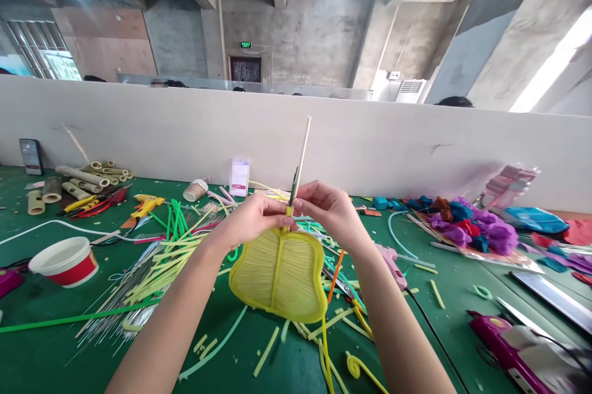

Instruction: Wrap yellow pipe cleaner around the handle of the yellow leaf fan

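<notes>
Yellow leaf (280,274) hanging tip-down, wooden stick (303,150) pointing up, left hand (253,216) and right hand (329,209) pinching its stem

My two bare forearms reach forward from either side of me and slant toward each other, so my hands meet out in front. My left hand (256,216) sits just beside my right hand (329,208), and their fingertips nearly touch. My left forearm (161,326) runs up to a fairly straight wrist. Its thumb stretches toward the other hand, with the fingers curled in and pinched at the tips. My right forearm (398,332) slants the opposite way. Its fingers point back toward the left hand, thumb and forefinger pressed together, the rest folded loosely behind. Both hands are level with each other.
</notes>
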Available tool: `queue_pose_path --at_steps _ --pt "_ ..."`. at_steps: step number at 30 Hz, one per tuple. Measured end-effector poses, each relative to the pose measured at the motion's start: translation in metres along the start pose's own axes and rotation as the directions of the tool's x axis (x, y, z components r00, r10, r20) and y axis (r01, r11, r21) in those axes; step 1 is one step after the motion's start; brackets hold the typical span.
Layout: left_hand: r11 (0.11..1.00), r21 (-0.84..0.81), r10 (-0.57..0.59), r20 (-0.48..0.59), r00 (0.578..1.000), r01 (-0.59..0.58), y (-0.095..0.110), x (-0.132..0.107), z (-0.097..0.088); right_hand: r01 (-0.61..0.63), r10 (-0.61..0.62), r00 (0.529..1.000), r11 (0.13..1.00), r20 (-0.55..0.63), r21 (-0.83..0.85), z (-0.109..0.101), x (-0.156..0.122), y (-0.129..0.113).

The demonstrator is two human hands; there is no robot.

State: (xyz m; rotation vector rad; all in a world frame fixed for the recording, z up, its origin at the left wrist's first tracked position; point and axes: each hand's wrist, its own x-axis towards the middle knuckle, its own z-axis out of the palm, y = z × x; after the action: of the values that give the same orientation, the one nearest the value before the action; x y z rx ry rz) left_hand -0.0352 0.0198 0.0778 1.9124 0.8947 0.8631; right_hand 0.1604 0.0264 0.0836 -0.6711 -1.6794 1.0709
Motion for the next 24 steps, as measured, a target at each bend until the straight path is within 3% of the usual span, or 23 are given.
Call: queue_pose_path --at_steps 7,24 --pt "0.995 -0.098 -0.030 0.057 0.998 0.036 -0.008 0.006 0.004 -0.088 0.085 0.987 0.996 0.137 0.014 -0.011 -0.001 0.005" --pt "0.950 -0.269 -0.162 0.012 0.987 0.159 -0.027 0.014 0.010 -0.087 0.084 0.992 0.996 0.097 0.021 -0.009 0.008 0.030"
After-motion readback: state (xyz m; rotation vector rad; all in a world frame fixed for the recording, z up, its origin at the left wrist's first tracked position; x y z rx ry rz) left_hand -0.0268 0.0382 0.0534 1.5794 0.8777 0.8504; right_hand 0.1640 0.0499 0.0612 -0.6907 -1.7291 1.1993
